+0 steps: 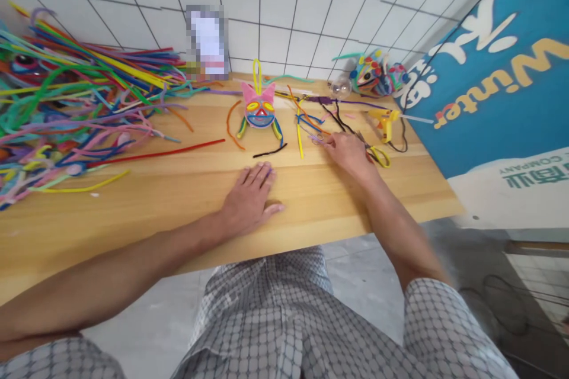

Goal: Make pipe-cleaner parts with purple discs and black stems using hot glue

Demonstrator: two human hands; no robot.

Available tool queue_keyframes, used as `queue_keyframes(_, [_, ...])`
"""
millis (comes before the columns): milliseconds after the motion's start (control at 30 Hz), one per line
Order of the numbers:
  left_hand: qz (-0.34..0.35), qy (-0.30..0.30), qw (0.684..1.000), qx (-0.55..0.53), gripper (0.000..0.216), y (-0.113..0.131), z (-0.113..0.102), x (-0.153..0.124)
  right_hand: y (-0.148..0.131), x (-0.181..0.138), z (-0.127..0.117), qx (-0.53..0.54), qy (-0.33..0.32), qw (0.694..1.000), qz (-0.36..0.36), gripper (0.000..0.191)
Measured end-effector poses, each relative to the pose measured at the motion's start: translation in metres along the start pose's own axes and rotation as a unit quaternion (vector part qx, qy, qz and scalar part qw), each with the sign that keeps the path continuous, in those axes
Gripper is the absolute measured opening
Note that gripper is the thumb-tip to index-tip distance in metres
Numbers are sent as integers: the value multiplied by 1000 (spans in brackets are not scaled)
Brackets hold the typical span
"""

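A pink-eared face ornament (pixel 260 113) is set towards the back of the wooden table (pixel 311 207), probably so that it can be kept in view. In front of it, a short black pipe cleaner (pixel 270 150) is laid. The left hand (pixel 249 198) is rested palm down, its fingers slightly spread, nothing gripped. The right hand (pixel 349 154) is lowered beside loose coloured pieces (pixel 306 121), its fingers curled; whether anything is pinched cannot be told. Yellow-handled scissors (pixel 381 157) and a glue gun (pixel 386 121) are placed nearby, apparently for easy reach.

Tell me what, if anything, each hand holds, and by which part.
Left hand: nothing, lying palm down on the table. Right hand: cannot be told.
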State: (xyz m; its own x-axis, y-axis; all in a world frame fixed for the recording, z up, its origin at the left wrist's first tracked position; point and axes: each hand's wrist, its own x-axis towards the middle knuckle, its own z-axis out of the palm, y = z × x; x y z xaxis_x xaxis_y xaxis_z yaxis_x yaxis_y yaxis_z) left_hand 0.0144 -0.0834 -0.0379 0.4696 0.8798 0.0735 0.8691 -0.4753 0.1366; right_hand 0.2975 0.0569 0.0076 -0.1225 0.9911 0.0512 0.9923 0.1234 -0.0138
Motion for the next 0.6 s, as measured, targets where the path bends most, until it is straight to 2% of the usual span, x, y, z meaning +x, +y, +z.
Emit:
queue_keyframes(100, [-11,7,1000,6,82,1,1,-1,1,2,3,-1,-3,1000,-12,25])
queue_keyframes(233, [9,-1,1000,5,78,-4,1,-1,6,0,-1,-11,-1,1000,-8,26])
queue_keyframes(333, [22,-3,1000,-3,78,-9,2,0,6,-5,-13,43,39,998,-11,23])
queue_keyframes(433, [23,-7,1000,-19,77,-11,2,1,-7,-11,-28,165,82,978,-102,18])
queue_keyframes(500, [25,-7,999,-31,74,-11,3,1,-22,-15,-36,234,75,954,-170,18])
queue_keyframes(600, [26,3,998,-51,72,-11,1,0,-47,-18,-43,279,37,928,-245,19])
